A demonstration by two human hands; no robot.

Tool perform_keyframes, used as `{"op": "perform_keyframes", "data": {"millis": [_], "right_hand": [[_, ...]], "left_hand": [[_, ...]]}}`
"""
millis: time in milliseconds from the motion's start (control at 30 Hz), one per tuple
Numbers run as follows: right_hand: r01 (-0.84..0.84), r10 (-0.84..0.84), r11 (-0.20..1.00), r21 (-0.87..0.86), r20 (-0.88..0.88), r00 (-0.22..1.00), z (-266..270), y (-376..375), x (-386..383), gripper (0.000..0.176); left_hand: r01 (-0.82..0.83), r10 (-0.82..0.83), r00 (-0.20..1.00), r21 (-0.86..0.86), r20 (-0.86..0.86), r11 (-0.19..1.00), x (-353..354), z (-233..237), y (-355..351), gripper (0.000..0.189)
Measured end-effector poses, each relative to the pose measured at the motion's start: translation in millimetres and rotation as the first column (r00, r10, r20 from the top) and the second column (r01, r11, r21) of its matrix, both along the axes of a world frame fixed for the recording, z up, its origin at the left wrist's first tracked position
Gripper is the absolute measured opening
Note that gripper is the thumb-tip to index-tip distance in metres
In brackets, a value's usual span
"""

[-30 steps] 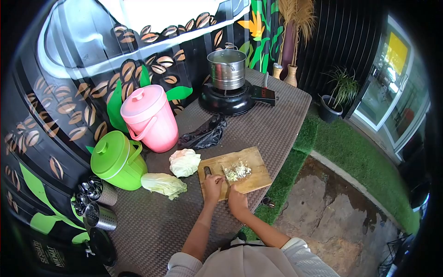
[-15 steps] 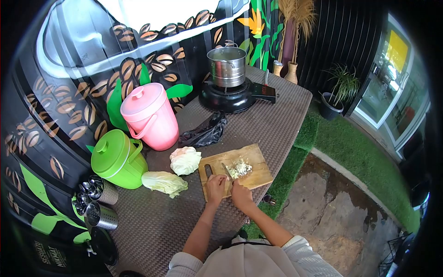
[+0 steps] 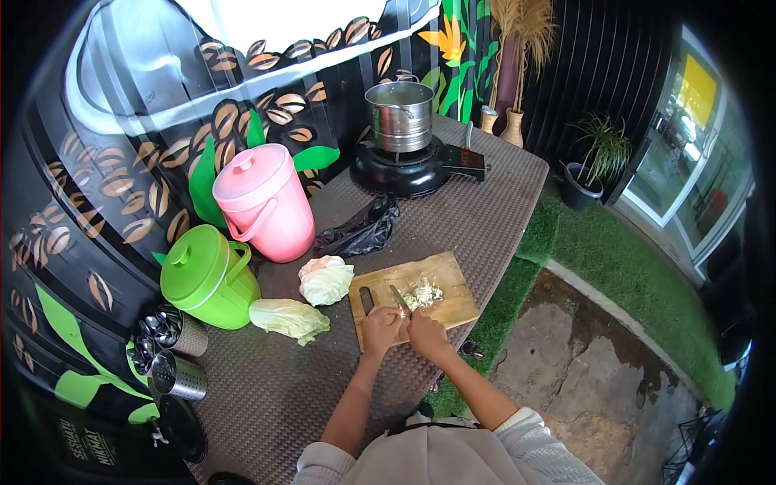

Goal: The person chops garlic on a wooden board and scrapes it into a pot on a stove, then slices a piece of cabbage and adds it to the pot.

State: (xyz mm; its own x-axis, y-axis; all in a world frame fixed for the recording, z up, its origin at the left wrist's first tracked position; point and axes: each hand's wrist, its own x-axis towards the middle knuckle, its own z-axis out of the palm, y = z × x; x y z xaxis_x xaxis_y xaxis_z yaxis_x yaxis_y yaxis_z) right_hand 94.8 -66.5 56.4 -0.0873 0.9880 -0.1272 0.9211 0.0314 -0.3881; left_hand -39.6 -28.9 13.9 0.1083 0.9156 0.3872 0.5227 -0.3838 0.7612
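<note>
My right hand (image 3: 428, 338) is closed around the handle of a knife, its blade (image 3: 398, 297) pointing away from me over a wooden cutting board (image 3: 454, 311). Close to the blade on the left, my left hand (image 3: 381, 328) has its fingers bunched together at the board; whatever lies under the fingertips is too small to make out. Finely chopped pale pieces (image 3: 424, 293) lie in a small heap just beyond the knife. Left of the board sit a round cabbage (image 3: 326, 280) and a longer napa cabbage (image 3: 289, 319).
A black plastic bag (image 3: 361, 229) lies behind the board. Pink (image 3: 267, 206) and green (image 3: 212, 279) lidded buckets stand along the wall, near metal utensil holders (image 3: 179, 377). At the back, a steel pot (image 3: 399, 119) sits on a black stove (image 3: 400, 174). The table edge runs along the right.
Both hands have shifted very slightly, the right one a little forward with the knife. The left fingers now sit nearer the blade. The surrounding things stay put.
</note>
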Motion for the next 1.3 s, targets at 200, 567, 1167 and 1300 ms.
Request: {"op": "perform_keyframes", "data": {"millis": [200,567,1167,1300], "right_hand": [[0.172,-0.172,0.985,0.032,-0.009,0.985,-28.5,-14.0,-23.9,0.024],[0.143,-0.144,0.987,0.080,0.018,0.989,-25.4,-23.3,-26.0,0.018],[0.097,-0.102,0.985,0.141,0.027,0.994,-23.0,-5.0,-9.4,0.015],[0.038,-0.044,0.994,0.101,0.058,0.997,-7.8,-19.2,-12.7,0.016]], "left_hand": [[-0.019,0.034,0.984,-0.087,0.176,0.996,0.2,-4.8,2.9,0.010],[-0.095,0.096,0.995,0.038,-0.011,0.995,-1.6,-7.2,5.1,0.011],[-0.153,0.160,0.987,0.176,-0.028,0.972,-1.5,-1.4,3.3,0.012],[-0.261,0.265,0.963,0.074,-0.051,0.962,-0.1,-2.0,3.2,0.011]]}}
